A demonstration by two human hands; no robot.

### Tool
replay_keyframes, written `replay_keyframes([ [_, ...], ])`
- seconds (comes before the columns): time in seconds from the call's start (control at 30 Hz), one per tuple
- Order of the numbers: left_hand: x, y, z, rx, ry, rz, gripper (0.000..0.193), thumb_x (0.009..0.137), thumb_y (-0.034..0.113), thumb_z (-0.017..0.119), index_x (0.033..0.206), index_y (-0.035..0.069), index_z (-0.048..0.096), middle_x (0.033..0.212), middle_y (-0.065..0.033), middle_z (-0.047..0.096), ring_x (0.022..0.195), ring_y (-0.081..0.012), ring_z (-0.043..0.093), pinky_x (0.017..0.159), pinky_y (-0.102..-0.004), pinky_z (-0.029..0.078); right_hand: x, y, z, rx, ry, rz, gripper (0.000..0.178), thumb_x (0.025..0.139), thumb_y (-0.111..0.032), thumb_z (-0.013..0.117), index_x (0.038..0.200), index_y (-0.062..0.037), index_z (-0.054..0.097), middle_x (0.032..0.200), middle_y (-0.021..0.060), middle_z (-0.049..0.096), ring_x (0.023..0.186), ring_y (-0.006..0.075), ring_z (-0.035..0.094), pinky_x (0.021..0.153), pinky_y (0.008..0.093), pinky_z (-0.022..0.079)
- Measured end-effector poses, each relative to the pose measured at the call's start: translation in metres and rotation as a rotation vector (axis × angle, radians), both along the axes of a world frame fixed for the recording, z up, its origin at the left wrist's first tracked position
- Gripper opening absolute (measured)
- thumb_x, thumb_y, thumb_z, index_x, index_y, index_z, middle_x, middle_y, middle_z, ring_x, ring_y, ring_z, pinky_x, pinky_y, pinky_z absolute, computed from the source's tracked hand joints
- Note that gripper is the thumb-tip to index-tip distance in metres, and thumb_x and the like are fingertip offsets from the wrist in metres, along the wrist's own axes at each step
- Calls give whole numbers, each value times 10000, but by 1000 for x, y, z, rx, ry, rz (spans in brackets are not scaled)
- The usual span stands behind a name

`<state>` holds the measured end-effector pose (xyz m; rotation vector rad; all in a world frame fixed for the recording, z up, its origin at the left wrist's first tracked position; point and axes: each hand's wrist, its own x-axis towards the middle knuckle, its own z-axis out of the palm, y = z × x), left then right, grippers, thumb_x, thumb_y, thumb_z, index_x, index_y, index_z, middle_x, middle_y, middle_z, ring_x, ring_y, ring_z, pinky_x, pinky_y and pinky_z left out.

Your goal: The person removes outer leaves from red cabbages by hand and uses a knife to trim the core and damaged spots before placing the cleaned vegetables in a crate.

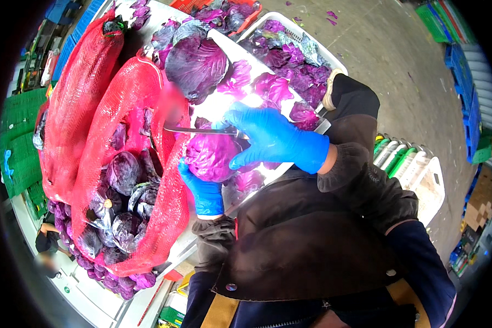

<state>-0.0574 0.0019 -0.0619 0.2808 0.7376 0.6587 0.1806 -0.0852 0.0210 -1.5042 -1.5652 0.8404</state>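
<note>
A peeled, bright purple red cabbage [212,157] rests against my left hand [205,191], which cups it from the near left side in a blue glove. My right hand [276,136], gloved in blue too, grips a knife [199,130] whose handle is mostly hidden by the fingers. The thin blade points left across the far side of the cabbage, and its tip looks curved. My right thumb lies against the cabbage's right side. Loose purple leaves [273,89] lie on the white table beyond, with large dark outer leaves [197,63] at the far left.
An open red mesh sack [115,104] full of dark cabbages [123,173] lies to my left, beside another filled mesh sack [82,104]. A white crate [333,57] and a red crate [251,21] hold leaves. To the right stands a white container [429,186]; another person [48,240] is at far left.
</note>
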Motion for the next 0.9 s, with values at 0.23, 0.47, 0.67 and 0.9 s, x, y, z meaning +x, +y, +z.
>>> replay_keyframes([
  [0.23, 21, -13, 13, -57, -79, -6, 760, 877, 502, 608, 1455, 33, 456, 1461, -210, 491, 1335, -406, 480, 1135, -584, 363, 5, -18, -1, -135, 187, -124, 584, 710, -355, 868, 1125, -10, 645, 977, 191, 709, 871, 336, 721, 746, 408, 564],
  [0.47, 27, -13, 18, -90, 37, 78, 805, 855, 573, 613, 1489, 111, 432, 1494, -153, 471, 1352, -387, 459, 1120, -610, 356, 20, -40, 18, -189, 257, -159, 515, 757, -299, 852, 1139, -11, 662, 958, 184, 709, 833, 238, 716, 737, 364, 566],
  [0.67, 24, -2, 42, -183, -83, 84, 900, 843, 709, 532, 1562, 219, 304, 1584, -144, 350, 1405, -413, 388, 1033, -684, 376, 36, -35, -6, 33, -97, -417, 866, 751, -362, 861, 1463, -98, 445, 1407, 175, 548, 891, 245, 717, 735, 352, 575],
  [0.9, 20, -31, 76, 353, -54, -92, 871, 878, 488, 709, 1532, 51, 335, 1553, -164, 400, 1419, -333, 414, 1106, -525, 415, 3, -22, 3, 14, 932, -85, 1001, 796, -357, 847, 1583, -124, 274, 1614, 141, 308, 1432, 258, 391, 1177, 405, 340],
])
